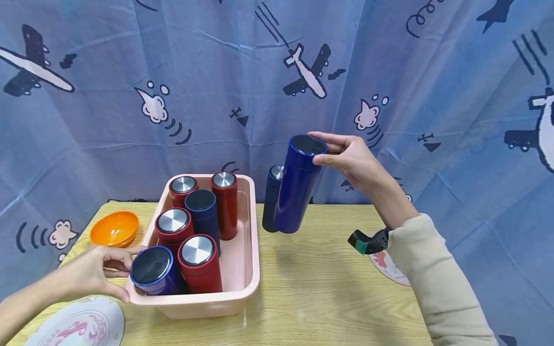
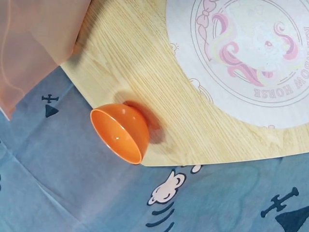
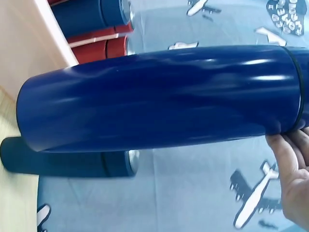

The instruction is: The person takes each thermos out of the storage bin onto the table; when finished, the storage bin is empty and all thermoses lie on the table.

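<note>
Glossy blue flask [image 1: 298,197], a smooth, tall cylinder with a shiny black-topped lid, is hanging tilted above the wood-grained table [image 1: 329,283], just right of the smooth, pale-pink bin [image 1: 237,274]. The right hand [image 1: 351,159] is pinching it near the lid between thumb and fingers. Behind it, a slimmer navy flask [image 1: 269,206] is standing upright. The left hand [image 1: 93,271] is gripping the bin's rim at the near left corner. Inside, red flasks [image 1: 202,278] with metallic disc tops and blue cylinders [image 1: 206,220] with dark tops are standing close together. A shiny orange bowl [image 1: 114,228] is sitting left of the bin, and a creased fabric curtain [image 1: 216,105] is hanging behind.
</note>
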A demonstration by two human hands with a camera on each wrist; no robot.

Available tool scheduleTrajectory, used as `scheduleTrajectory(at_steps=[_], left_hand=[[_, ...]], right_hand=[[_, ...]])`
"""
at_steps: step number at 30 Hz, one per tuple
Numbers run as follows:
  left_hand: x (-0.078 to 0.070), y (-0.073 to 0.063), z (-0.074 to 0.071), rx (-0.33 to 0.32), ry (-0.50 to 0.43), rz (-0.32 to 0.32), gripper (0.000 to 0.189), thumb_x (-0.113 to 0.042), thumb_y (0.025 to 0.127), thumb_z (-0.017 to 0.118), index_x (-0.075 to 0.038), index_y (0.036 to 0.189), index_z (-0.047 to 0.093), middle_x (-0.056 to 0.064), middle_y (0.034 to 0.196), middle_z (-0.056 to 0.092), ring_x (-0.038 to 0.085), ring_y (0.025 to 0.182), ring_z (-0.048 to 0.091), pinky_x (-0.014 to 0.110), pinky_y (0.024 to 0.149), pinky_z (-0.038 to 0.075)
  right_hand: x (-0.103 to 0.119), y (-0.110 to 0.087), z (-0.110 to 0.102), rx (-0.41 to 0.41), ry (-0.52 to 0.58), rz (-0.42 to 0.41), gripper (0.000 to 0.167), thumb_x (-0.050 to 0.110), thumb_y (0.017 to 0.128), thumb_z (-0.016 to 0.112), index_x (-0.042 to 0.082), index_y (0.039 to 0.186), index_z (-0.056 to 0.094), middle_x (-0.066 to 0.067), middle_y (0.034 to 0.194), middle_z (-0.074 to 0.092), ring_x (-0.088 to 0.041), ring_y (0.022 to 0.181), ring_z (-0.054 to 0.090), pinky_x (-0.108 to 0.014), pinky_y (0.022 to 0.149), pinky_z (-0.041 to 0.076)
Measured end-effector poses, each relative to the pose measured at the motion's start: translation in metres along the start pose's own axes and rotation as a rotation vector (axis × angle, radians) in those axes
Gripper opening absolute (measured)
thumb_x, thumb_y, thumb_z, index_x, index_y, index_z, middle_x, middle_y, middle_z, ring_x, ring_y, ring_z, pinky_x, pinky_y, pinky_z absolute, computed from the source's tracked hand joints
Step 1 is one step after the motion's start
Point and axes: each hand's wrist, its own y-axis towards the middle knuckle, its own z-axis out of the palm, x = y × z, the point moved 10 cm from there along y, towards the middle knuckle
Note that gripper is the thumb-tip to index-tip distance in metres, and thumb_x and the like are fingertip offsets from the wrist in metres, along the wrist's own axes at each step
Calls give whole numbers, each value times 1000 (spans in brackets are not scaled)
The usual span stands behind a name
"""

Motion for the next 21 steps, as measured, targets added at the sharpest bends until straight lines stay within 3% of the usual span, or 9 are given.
scheduleTrajectory(at_steps=[3, 4, 6, 9, 12, 16, 19, 21], left_hand=[[0, 0, 0, 3, -23, 1, 35, 10, 62, 84, -1, 83, 59, -30, 120, 52, -1, 89, 64, 17, 71, 58], [1, 0, 0, 2, -24, 1, 35, 9, 62, 84, -1, 83, 59, -30, 119, 52, -1, 89, 64, 18, 71, 58], [1, 0, 0, 1, -25, 2, 35, 10, 62, 84, -1, 83, 59, -29, 119, 53, -1, 89, 64, 18, 70, 58], [1, 0, 0, -3, -14, 4, 36, 9, 61, 85, -1, 84, 59, -27, 115, 55, -1, 88, 64, 19, 70, 58], [0, 0, 0, -5, -14, 9, 36, 10, 61, 84, -1, 84, 58, -26, 114, 56, -1, 89, 64, 19, 70, 58], [0, 0, 0, -7, -26, 13, 36, 11, 60, 84, -1, 83, 59, -28, 119, 54, -1, 89, 64, 19, 70, 58], [1, -1, 0, -7, -38, 6, 36, 11, 60, 84, -1, 84, 59, -30, 122, 51, 0, 90, 64, 20, 71, 58], [2, -1, 0, -7, -39, 4, 36, 10, 60, 84, -1, 84, 59, -30, 122, 51, 0, 90, 64, 20, 71, 58]], right_hand=[[-7, -2, -11, -10, 22, -10, 56, -1, 84, 71, 7, 136, 52, 11, 64, 56, -10, 49, 25, -23, 72, 39], [-9, -3, -14, -11, 25, -16, 55, -1, 84, 71, 7, 136, 53, 11, 67, 59, -11, 48, 22, -23, 71, 39], [-13, -4, -20, -8, 42, -24, 55, -2, 84, 70, 8, 135, 54, 9, 71, 64, -12, 48, 21, -22, 71, 39], [-21, -6, -30, -8, 48, -35, 54, -3, 85, 69, 7, 135, 53, 10, 60, 52, -13, 46, 19, -21, 60, 37], [-29, -8, -39, 0, 59, -42, 54, -5, 86, 67, 5, 137, 52, 9, 67, 61, -13, 46, 22, -21, 56, 35], [-41, -11, -52, 8, 76, -46, 52, -7, 86, 66, 7, 135, 54, 6, 86, 70, -11, 50, 31, -20, 61, 39], [-50, -14, -62, 9, 79, -56, 51, -9, 86, 65, 11, 132, 58, 10, 59, 44, -11, 50, 25, -24, 49, 26], [-54, -15, -69, 14, 83, -69, 52, -11, 85, 64, 11, 131, 59, 5, 57, 22, -13, 51, 19, -28, 49, 19]])
